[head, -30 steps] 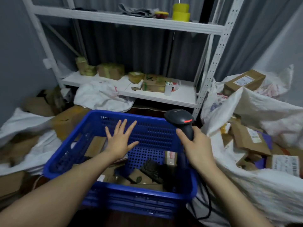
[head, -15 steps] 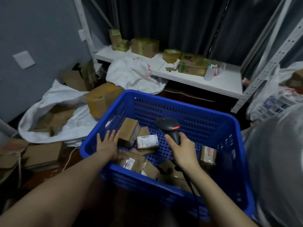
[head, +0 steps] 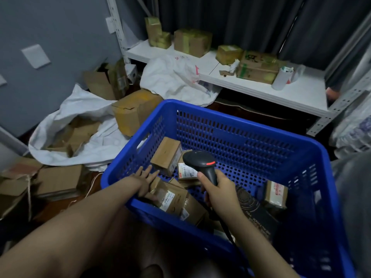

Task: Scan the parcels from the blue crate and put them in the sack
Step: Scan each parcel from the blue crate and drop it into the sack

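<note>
Perforated plastic crate (head: pixel 230 135), cardboard parcels (head: pixel 166 155)

A small parcel sorting room or stockroom. A white metal shelf (head: pixel 261 87) against dark curtains (head: pixel 241 23) carries taped cardboard boxes (head: pixel 192 42). White woven sacks (head: pixel 96 145) lie open on the floor, with flattened cartons (head: pixel 58 182) beside them. A blue plastic crate (head: pixel 251 141) holds labelled parcels (head: pixel 166 157), and a hand grips a barcode scanner (head: pixel 200 162) above them.
</note>
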